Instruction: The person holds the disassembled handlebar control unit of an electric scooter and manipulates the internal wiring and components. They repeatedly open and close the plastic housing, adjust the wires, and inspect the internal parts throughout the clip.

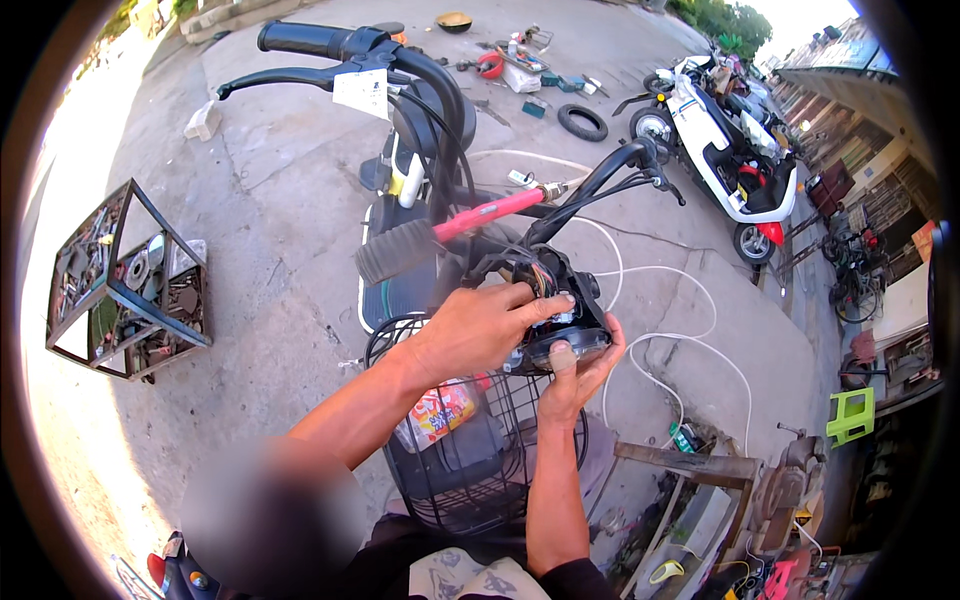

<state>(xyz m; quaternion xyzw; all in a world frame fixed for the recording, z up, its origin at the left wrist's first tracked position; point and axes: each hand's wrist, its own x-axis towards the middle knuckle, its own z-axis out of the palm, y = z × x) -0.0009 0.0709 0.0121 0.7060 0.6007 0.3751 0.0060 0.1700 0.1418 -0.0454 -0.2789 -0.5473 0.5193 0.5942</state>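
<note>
In front of me is an electric scooter's front end, with black handlebars (455, 110) and a wire basket (455, 480). My right hand (580, 375) is closed around the underside and right side of the black headlight housing (570, 345), its thumb on the near rim. My left hand (480, 325) comes in from the left, its fingers bent into the housing's opening. Its index fingertip rests by a small white part (556, 310); whether the fingers pinch it is hidden. Coloured wires (542, 280) show just behind. A pink rod (490, 213) with a ribbed grey end lies across the handlebar.
A metal-framed bin of parts (130, 285) stands at left. A white hose (700, 345) loops over the ground at right. Beyond are a loose tyre (582, 122), scattered tools (520, 75) and a white scooter (725, 150). A wooden-framed stand (690, 465) and green stool (851, 416) are near right.
</note>
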